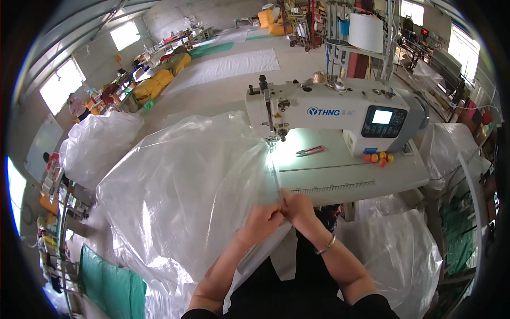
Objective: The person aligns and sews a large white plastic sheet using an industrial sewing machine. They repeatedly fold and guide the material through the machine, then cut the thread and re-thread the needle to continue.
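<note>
Two hands [263, 221] [299, 210], plastic sheeting [170, 181] pinched, spreading leftward

Around me, overexposed windows [62, 86] pour daylight from left and far right. A harsh white glow beneath the sewing machine [324, 98] bleaches its bed [340, 171]; plastic sheeting [175, 175] glares in streaks. Straight lines bow toward black edges.

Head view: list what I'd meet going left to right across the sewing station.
Large billowing clear plastic sheet → pink-handled metal thread snips → cluster of small round orange-yellow fruit-like things → round grey handwheel.
</note>
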A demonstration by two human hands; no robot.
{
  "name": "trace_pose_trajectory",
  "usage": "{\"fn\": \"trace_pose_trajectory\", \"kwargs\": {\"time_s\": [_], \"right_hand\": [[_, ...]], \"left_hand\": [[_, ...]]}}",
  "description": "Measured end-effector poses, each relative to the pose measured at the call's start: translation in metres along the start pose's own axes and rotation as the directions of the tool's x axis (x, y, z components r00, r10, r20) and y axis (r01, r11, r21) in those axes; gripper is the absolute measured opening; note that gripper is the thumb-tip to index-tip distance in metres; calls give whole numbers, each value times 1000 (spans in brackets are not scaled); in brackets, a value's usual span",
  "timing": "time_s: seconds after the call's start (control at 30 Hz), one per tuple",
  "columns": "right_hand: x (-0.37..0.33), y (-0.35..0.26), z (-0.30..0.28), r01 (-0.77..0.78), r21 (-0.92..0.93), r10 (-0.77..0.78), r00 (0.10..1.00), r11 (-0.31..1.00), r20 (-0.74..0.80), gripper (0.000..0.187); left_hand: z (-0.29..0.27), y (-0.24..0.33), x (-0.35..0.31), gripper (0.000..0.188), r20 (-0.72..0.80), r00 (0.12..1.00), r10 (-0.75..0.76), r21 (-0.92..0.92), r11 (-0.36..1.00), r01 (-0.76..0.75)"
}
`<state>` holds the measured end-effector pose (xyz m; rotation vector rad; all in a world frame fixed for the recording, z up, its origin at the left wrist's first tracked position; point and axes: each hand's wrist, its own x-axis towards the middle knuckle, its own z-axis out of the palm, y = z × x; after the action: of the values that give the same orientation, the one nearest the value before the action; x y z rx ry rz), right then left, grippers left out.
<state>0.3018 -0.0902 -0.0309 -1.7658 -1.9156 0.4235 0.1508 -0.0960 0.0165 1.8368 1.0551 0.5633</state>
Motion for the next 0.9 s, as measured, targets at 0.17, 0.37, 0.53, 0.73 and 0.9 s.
{"fn": "trace_pose_trajectory", "kwargs": {"time_s": [0.17, 0.37, 0.53, 0.73, 0.9], "right_hand": [[-51, -4, 18, 114, 123, -84, 971, 986, -226, 38], [-40, -9, 21, 99, 237, -35, 964, 966, -262, 36], [-8, -13, 28, 42, 166, 10, 955, 985, -297, 32], [18, -10, 25, -15, 392, 92, 979, 920, -179, 35], [-30, -15, 10, -270, 892, 272, 946, 363, 175, 40]], "left_hand": [[16, -18, 26, 22, -175, 827, 535, 709, 651, -271], [8, -41, 37, 29, -174, 836, 520, 571, 746, -344], [-14, -52, 69, 23, -136, 826, 547, 515, 751, -413], [-35, -82, 122, 15, -77, 807, 586, 496, 724, -479], [-40, -81, 118, 36, -58, 867, 494, 544, 744, -388]]}}
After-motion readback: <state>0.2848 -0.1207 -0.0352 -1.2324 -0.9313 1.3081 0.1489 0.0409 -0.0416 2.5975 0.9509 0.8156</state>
